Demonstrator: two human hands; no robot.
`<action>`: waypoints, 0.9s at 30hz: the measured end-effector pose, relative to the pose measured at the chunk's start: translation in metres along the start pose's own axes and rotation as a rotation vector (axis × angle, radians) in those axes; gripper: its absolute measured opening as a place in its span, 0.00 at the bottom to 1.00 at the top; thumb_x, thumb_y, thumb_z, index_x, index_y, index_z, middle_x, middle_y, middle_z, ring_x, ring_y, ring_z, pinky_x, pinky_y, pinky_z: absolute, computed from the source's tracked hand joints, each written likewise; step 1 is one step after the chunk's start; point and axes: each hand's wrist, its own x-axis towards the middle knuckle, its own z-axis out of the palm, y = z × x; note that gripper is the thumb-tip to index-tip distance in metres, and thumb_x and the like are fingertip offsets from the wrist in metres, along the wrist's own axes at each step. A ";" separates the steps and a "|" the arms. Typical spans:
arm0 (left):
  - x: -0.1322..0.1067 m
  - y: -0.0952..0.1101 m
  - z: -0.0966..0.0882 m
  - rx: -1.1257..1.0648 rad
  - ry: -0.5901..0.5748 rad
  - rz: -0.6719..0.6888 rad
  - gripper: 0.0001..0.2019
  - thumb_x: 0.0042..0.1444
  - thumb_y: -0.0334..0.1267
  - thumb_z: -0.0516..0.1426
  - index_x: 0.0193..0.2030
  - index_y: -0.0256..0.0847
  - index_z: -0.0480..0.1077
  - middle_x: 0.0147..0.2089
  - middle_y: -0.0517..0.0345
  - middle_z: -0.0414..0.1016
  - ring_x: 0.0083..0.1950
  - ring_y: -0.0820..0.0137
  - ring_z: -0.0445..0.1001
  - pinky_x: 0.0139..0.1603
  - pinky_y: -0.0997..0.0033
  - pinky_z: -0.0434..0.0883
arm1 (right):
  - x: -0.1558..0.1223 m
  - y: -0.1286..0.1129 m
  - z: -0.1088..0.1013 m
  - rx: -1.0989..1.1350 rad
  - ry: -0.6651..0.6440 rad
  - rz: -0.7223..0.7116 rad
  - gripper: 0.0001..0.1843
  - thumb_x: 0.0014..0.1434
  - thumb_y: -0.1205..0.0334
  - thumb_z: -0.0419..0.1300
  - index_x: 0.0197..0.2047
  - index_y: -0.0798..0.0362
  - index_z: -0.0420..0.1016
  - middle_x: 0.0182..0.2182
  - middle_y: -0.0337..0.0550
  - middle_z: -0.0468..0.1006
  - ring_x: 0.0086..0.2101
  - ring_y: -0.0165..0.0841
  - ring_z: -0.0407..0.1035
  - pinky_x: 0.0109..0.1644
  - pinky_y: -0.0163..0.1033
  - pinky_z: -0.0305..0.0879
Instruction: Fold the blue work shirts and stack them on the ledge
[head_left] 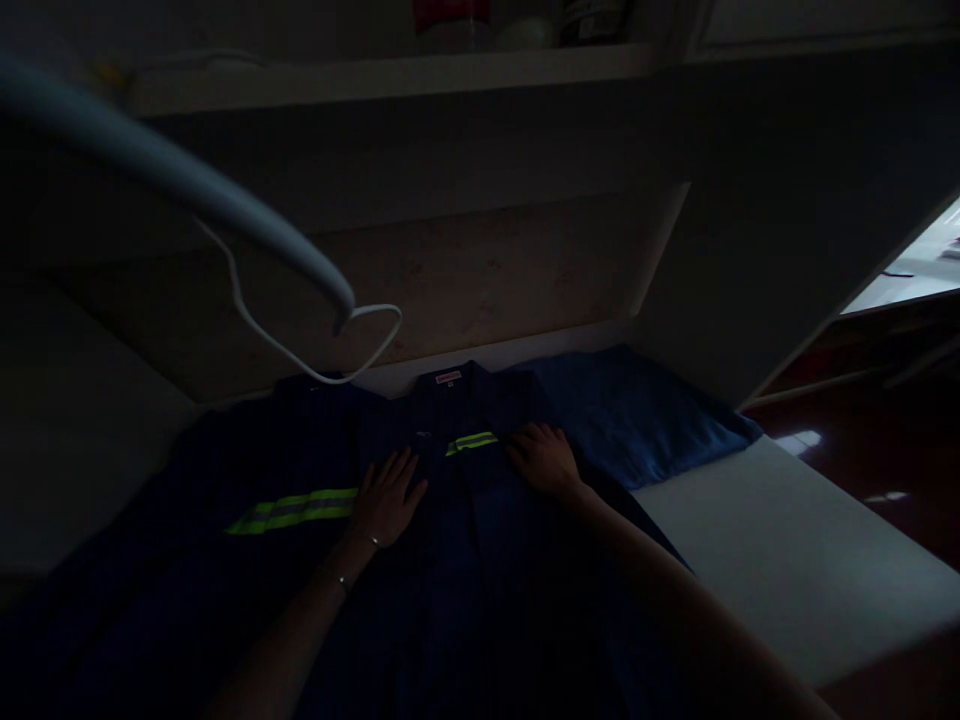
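A dark blue work jacket lies spread out, its collar label at the top and a yellow-green reflective stripe across the chest. My left hand rests flat on its left chest side, fingers spread. On the other side of the stripe, my right hand lies on the jacket near the shoulder, fingers stretched out. Left of it is another dark blue garment with a wider yellow-green stripe. A lighter blue cloth lies to the right. The lower part of the jacket fades into darkness.
The garments lie on a white tabletop whose edge shows at right. A white lamp arm with a looped cable hangs over the left side. Above runs a shelf carrying a red-topped container. Panels flank both sides.
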 end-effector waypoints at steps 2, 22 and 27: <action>0.001 -0.001 0.004 0.021 -0.003 -0.001 0.32 0.62 0.57 0.39 0.69 0.45 0.52 0.73 0.54 0.48 0.73 0.60 0.45 0.71 0.45 0.38 | 0.001 0.000 0.002 -0.027 0.023 -0.005 0.23 0.67 0.46 0.44 0.57 0.43 0.71 0.61 0.44 0.66 0.58 0.43 0.58 0.63 0.54 0.47; -0.125 0.067 -0.041 0.011 0.254 -0.123 0.28 0.62 0.54 0.42 0.62 0.41 0.64 0.65 0.47 0.65 0.64 0.59 0.63 0.66 0.56 0.59 | -0.044 0.010 -0.027 -0.018 -0.014 -0.083 0.25 0.68 0.47 0.42 0.61 0.46 0.67 0.59 0.41 0.70 0.60 0.39 0.60 0.68 0.56 0.39; -0.259 0.072 0.001 -0.189 0.495 -0.243 0.18 0.55 0.51 0.55 0.48 0.45 0.71 0.47 0.49 0.76 0.48 0.61 0.75 0.47 0.59 0.74 | -0.133 0.032 -0.034 0.077 0.150 0.054 0.22 0.66 0.49 0.48 0.55 0.51 0.72 0.54 0.47 0.73 0.54 0.41 0.65 0.61 0.50 0.59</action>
